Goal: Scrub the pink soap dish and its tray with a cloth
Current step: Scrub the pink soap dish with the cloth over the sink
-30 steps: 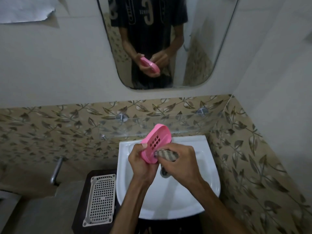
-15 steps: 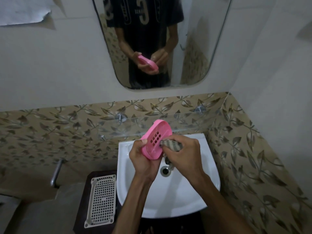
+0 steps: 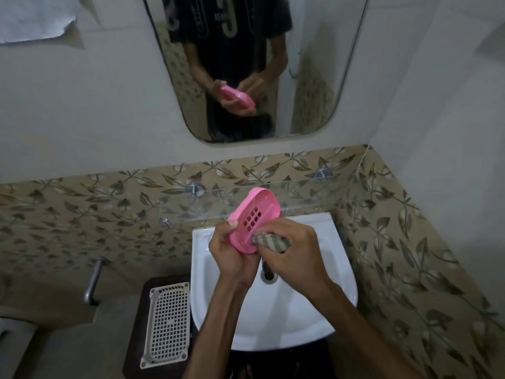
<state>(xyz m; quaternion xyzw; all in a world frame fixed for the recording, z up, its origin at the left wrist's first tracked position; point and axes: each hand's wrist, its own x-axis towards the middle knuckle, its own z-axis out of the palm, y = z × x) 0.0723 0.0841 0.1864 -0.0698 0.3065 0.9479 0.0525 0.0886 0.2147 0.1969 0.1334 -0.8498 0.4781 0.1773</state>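
A pink oval soap dish (image 3: 254, 214) with drain holes is tilted up over the white sink (image 3: 300, 324). My left hand (image 3: 232, 255) grips its lower left rim, thumb on the inner face. My right hand (image 3: 292, 255) grips a striped grey cloth (image 3: 270, 240) and presses it against the dish's lower right edge. The mirror (image 3: 246, 64) shows the same hands and dish from the front.
A white perforated tray (image 3: 166, 324) lies on a dark stand left of the sink. A glass shelf (image 3: 300, 195) on metal pegs runs just behind the dish. A metal pipe (image 3: 93, 280) sticks out at the left. The leaf-patterned tile wall is close on the right.
The hands and dish stay over the sink. The cloth has slid along the lower part of the dish, and the dish has tipped slightly more upright.
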